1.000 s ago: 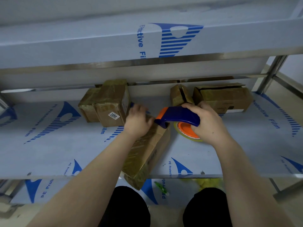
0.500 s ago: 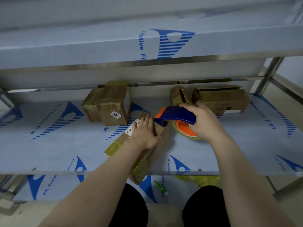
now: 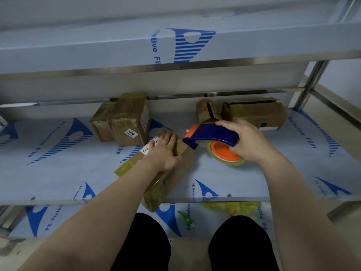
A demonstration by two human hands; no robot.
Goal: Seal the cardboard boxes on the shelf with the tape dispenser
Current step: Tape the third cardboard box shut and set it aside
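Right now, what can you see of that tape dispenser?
The dispenser looks plastic: a dark blue curved body, an orange front end, and an orange hub carrying a roll of clear yellowish tape. The right hand grips it from above, fingers curled round the body. It is held roughly level, nose pointing left at the far end of the box on the shelf; whether it touches the box is unclear.

Single head view — looking forward and down, close over the shelf (image 3: pixel 244 178).

L hand (image 3: pixel 163 152) flat on box (image 3: pixel 175 173); R hand (image 3: pixel 247 141) grips tape dispenser (image 3: pixel 212 134) at box's far end.
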